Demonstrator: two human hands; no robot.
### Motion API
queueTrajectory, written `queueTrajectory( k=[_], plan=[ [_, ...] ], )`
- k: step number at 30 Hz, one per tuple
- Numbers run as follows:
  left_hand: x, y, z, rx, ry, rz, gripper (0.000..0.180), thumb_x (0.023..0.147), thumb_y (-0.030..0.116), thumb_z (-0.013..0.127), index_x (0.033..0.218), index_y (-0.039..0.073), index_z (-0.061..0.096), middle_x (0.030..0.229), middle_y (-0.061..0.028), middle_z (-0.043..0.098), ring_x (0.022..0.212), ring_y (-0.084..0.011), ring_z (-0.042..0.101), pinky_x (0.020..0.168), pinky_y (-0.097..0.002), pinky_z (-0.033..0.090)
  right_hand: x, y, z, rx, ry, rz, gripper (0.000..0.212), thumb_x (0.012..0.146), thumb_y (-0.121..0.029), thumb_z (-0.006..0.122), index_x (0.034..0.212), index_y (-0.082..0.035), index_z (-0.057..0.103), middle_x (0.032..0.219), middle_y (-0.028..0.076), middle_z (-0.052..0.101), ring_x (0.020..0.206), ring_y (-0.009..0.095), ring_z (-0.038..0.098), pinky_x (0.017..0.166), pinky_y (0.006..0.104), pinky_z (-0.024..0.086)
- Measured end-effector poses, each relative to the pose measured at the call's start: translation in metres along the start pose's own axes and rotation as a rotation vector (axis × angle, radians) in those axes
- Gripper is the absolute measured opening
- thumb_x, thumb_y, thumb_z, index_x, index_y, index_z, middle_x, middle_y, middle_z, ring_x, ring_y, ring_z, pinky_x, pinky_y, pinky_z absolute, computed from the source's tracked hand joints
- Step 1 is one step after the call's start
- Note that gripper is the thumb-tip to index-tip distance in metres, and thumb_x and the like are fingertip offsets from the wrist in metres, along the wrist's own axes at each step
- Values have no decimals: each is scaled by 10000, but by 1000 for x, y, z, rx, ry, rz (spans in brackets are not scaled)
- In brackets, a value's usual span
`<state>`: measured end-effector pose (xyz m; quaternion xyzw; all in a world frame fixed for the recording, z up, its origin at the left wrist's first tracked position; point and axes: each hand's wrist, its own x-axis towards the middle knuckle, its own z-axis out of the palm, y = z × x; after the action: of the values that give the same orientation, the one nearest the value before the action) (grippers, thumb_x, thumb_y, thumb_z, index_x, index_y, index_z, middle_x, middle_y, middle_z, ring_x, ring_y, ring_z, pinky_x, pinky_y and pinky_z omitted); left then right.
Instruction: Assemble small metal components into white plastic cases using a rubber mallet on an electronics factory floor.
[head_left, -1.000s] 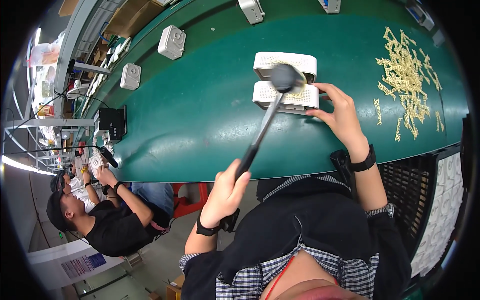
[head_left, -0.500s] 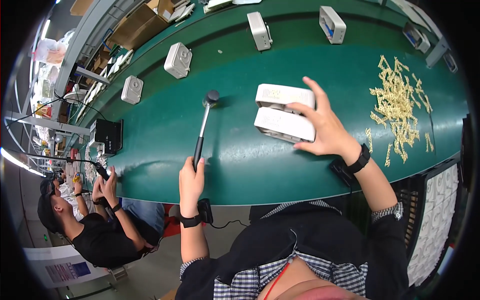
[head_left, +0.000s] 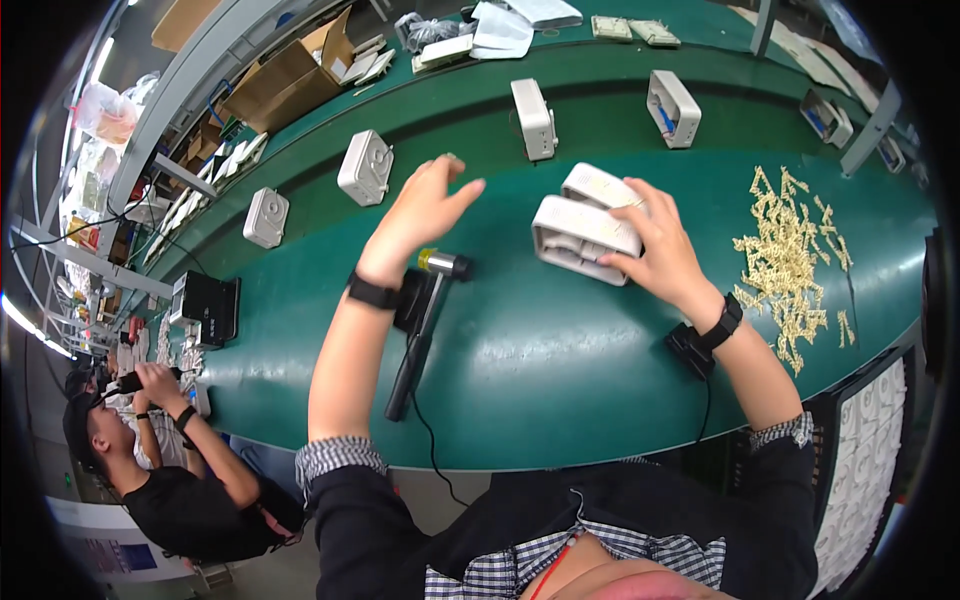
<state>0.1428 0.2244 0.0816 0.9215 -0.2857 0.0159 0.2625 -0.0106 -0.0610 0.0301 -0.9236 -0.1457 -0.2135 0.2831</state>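
My left hand (head_left: 425, 205) reaches over the green bench with its fingers stretched out, holding nothing. Below its wrist lies a mallet (head_left: 445, 264), with a black and yellow head and a dark handle, partly behind the wrist strap's black device. My right hand (head_left: 662, 245) grips a white plastic housing (head_left: 575, 225) by its right end, thumb at the lower edge. This housing stands on its side, its hollow interior facing me. A second white housing (head_left: 590, 182) sits just behind it, slightly tilted, with its right end partly hidden by my fingers.
Pale yellow small parts (head_left: 785, 260) lie heaped on the right. More white housings (head_left: 533, 120) stand in a row along the sunken far strip. At left are a black box-shaped device (head_left: 210, 308) and a co-worker (head_left: 190, 500) holding a black tool. A cardboard box (head_left: 290, 85) sits at the back.
My left hand has let go of the mallet, which now lies on the bench, and moved forward. My right hand has closed on the near housing, and both housings have shifted and turned.
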Motion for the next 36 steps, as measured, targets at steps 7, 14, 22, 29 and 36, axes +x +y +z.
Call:
queueTrajectory(
  k=[7,14,22,29,36],
  plan=[
    [150,31,89,-13,59,-119,781,821,506,654,1216,-135,448,1194,-345,552,1148,-408,559,948,-431,465,94,101,16,-306,286,247,531,688,-273,823,1127,-71,603,1371,207,423,1225,413,420,1018,465,393],
    [171,47,111,77,18,-294,721,824,401,652,1199,-145,369,1161,-323,577,1055,-456,596,907,-447,504,178,135,44,-331,318,524,621,690,-426,799,1174,-81,620,1340,259,419,1220,467,396,1021,481,381],
    [29,57,46,-145,94,-128,649,841,396,663,1138,-126,417,985,-352,621,942,-439,645,811,-441,518,125,188,-30,-623,465,938,628,735,-418,735,1238,-87,555,1290,288,502,1182,469,489,1003,609,344],
    [-89,76,60,-193,-34,-223,605,835,345,711,1102,-98,397,922,-332,631,834,-389,676,702,-406,539,75,183,-81,-264,341,536,410,737,-220,743,1055,-18,582,995,219,666,947,391,648,813,430,538],
    [-166,136,56,-482,-54,-491,520,785,336,766,1010,-27,469,930,-256,659,776,-345,679,620,-364,521,-35,3,-68,-58,81,353,381,745,-131,703,1070,15,570,967,228,645,920,392,639,796,422,521]
  ],
)
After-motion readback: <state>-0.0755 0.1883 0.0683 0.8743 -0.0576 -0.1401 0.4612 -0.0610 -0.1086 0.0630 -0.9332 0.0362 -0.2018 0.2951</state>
